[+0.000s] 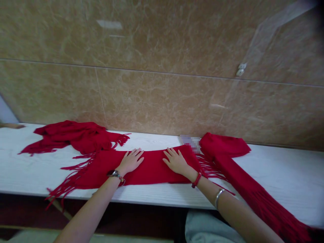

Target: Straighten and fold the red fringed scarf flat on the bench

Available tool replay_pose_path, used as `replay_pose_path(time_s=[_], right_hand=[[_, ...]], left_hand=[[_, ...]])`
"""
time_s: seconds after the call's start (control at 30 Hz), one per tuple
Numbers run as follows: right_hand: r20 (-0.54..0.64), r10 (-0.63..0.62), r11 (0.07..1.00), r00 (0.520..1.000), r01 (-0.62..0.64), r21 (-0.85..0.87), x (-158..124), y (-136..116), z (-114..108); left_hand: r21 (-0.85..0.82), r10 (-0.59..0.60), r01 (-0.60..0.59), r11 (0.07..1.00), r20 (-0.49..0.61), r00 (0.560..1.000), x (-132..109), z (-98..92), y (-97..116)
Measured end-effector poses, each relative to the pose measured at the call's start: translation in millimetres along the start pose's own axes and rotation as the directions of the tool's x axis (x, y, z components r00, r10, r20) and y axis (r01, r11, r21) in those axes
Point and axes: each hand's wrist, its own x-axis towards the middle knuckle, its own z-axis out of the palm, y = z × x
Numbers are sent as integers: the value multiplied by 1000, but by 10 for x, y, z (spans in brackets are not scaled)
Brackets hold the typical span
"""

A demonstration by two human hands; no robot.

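A red fringed scarf (pixel 152 168) lies spread flat across the white table, with tassels at both ends; those on the left hang over the front edge. My left hand (pixel 131 162) rests palm down on its left half, fingers apart. On the right half my right hand (pixel 176 161) lies flat too, its fingers spread. Neither hand grips the cloth. Farther left, a second red scarf (pixel 73 136) sits in a crumpled heap. To the right is more red scarf cloth (pixel 225 145), bunched near the wall, with a long fringed strip running toward the front right corner.
The long white table (pixel 283 175) stands against a brown marbled tile wall (pixel 157 101). A small, partly blurred flat item (pixel 188 141) lies by the wall, behind the flat scarf. Below the front edge, grey-green cloth (pixel 207 226) shows near my right arm.
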Motion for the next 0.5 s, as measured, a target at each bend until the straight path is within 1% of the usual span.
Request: replay_pose_path(time_s=[0.07,0.13,0.23,0.3,0.4,0.47,0.5], right_hand=[[18,47,999,999,-46,-17,-35,195,-20],[-3,72,996,997,-72,-58,-83,358,-17],[-54,109,984,993,-115,-138,-181,538,16],[-60,149,973,987,-157,-171,-249,633,30],[-70,241,951,968,-250,-183,-321,730,-6],[-133,276,938,952,-297,-179,-338,719,-72],[-176,267,940,948,-296,-170,-340,679,-111]], left_hand=[[4,8,-8,1000,-1,1000,4,0,5],[5,13,-13,1000,1,1000,5,-6,13],[17,22,-22,1000,0,1000,6,-21,30],[20,26,-26,999,-1,1000,8,-29,41],[7,22,-22,1000,-7,1000,20,-25,44],[-2,19,-19,1000,-12,1000,32,-14,37],[-6,20,-20,1000,-13,1000,38,-8,33]])
